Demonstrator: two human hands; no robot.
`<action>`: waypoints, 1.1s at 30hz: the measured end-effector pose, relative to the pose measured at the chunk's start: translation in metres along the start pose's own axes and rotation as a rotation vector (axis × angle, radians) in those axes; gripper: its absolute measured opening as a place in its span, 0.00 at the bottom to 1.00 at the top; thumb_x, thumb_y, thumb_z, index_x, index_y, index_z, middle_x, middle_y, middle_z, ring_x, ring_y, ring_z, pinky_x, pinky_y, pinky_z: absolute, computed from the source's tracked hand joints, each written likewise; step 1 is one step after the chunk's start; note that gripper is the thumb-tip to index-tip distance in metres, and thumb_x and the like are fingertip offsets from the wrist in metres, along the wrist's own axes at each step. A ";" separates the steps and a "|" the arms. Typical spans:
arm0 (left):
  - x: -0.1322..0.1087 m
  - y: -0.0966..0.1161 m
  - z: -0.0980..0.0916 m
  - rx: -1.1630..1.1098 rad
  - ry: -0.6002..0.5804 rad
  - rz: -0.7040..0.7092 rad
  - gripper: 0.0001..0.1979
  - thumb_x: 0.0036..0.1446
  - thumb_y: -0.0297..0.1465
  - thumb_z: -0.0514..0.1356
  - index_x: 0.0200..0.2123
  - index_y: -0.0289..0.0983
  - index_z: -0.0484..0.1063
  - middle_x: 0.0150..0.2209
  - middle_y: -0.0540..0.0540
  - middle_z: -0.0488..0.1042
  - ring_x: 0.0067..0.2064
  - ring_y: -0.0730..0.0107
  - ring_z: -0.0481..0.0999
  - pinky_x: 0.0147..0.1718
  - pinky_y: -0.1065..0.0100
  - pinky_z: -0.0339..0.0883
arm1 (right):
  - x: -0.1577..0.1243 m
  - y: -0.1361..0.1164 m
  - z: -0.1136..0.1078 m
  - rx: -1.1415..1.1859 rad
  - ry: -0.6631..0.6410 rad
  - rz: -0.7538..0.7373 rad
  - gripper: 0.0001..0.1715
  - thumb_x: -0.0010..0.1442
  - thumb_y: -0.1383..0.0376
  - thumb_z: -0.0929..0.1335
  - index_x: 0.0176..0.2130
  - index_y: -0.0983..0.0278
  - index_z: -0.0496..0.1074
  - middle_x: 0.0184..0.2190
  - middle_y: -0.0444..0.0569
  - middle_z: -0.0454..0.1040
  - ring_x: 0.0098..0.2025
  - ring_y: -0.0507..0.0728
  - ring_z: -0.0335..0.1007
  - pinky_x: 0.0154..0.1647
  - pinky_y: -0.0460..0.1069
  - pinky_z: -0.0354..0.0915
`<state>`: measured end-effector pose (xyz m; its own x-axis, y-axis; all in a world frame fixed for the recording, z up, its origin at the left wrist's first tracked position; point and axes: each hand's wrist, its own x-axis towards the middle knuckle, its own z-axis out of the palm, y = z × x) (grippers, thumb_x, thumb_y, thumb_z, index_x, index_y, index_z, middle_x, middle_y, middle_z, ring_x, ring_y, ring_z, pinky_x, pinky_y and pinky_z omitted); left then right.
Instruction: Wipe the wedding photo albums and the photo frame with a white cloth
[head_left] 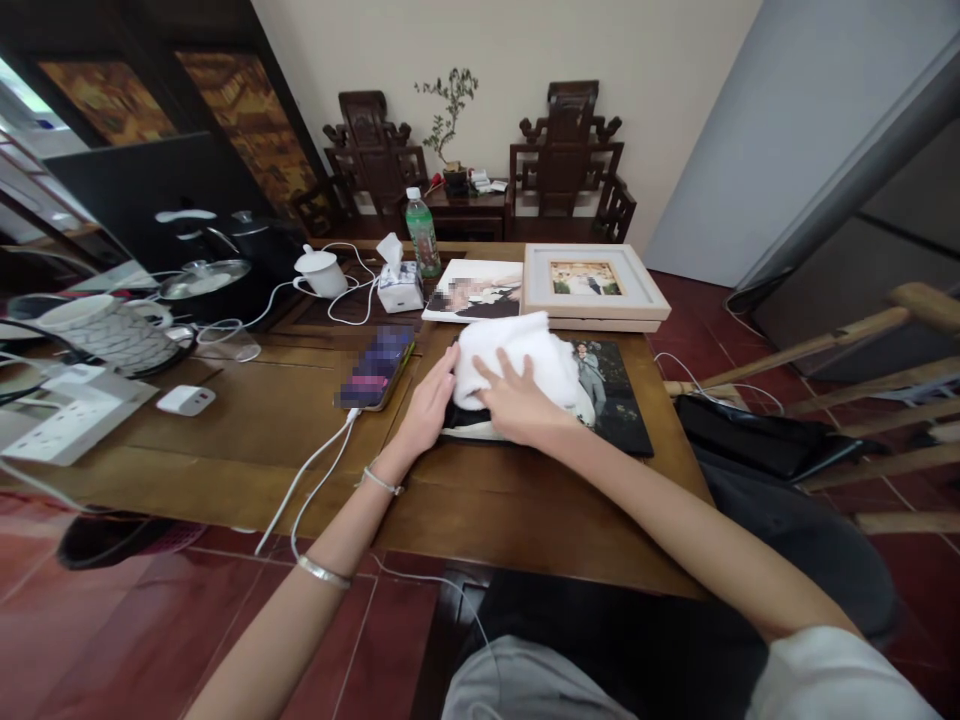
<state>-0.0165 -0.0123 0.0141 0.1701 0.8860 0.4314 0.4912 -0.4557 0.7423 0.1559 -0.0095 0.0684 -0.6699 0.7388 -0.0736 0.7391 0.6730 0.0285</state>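
Observation:
A white cloth (525, 368) lies bunched on a dark glossy photo print (611, 395) on the wooden table (247, 440). My right hand (517, 405) rests flat on the cloth's near edge with fingers stretched out. My left hand (429, 408) lies beside it, fingers extended and touching the cloth's left side and the print's left edge. Both wrists cross the table's front edge; the left arm wears two bracelets.
A phone (377, 368) on a white cable lies left of my hands. Behind the cloth are a framed photo (592, 282), another print (480, 290), a tissue box (399, 285), a bottle (422, 232) and a white teapot (322, 272). A power strip (67, 425), charger (187, 400) and pots stand left.

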 end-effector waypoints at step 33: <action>0.003 -0.015 0.007 0.243 -0.136 0.065 0.22 0.63 0.35 0.48 0.57 0.33 0.65 0.60 0.38 0.64 0.63 0.56 0.60 0.62 0.52 0.53 | 0.054 0.029 -0.019 0.401 0.180 -0.040 0.26 0.58 0.73 0.57 0.51 0.61 0.72 0.56 0.47 0.69 0.56 0.61 0.63 0.55 0.54 0.56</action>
<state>-0.0170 -0.0020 0.0012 0.3132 0.8665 0.3887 0.6633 -0.4925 0.5635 0.1392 0.0505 0.0839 -0.6739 0.7307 0.1091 0.6573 0.6605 -0.3629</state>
